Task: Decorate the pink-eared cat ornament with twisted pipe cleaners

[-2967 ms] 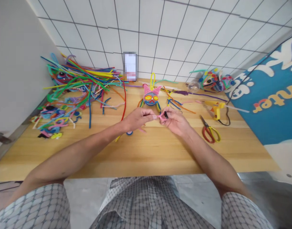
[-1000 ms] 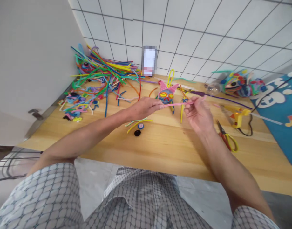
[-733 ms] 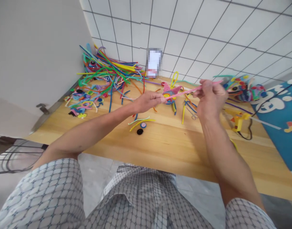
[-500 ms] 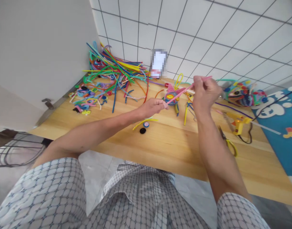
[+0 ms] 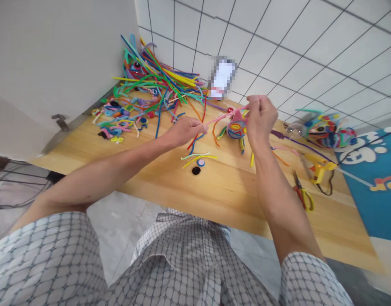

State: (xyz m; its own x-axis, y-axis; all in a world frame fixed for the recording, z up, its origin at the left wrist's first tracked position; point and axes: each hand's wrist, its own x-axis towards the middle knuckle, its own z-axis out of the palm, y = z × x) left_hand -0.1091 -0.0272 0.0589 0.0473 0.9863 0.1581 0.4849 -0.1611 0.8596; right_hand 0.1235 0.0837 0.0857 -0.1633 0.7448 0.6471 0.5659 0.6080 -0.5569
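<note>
A pink pipe cleaner (image 5: 223, 117) stretches taut above the wooden table between my two hands. One end is pinched in the fingers of my left hand (image 5: 186, 131), and my right hand (image 5: 262, 119) is closed around the other, with a short piece showing above the fist. Behind the strand stands a small round craft figure (image 5: 236, 130) with a pink pointed part on top and yellow rings on its front; my right hand hides part of it. Nearer me lie a yellow pipe cleaner (image 5: 195, 160), a blue-rimmed disc (image 5: 201, 162) and a black disc (image 5: 196, 171).
Colourful pipe cleaners (image 5: 169, 83) are heaped at the back left, with small bent pieces (image 5: 118, 121) before them. A phone (image 5: 223, 78) leans on the tiled wall. To the right are scissors (image 5: 301, 193), a yellow glue gun (image 5: 319, 169) and another colourful craft figure (image 5: 326, 129).
Both hands have shifted left with the pink pipe cleaner stretched between them. The view has turned slightly, and more of the small craft figure's left side shows.
</note>
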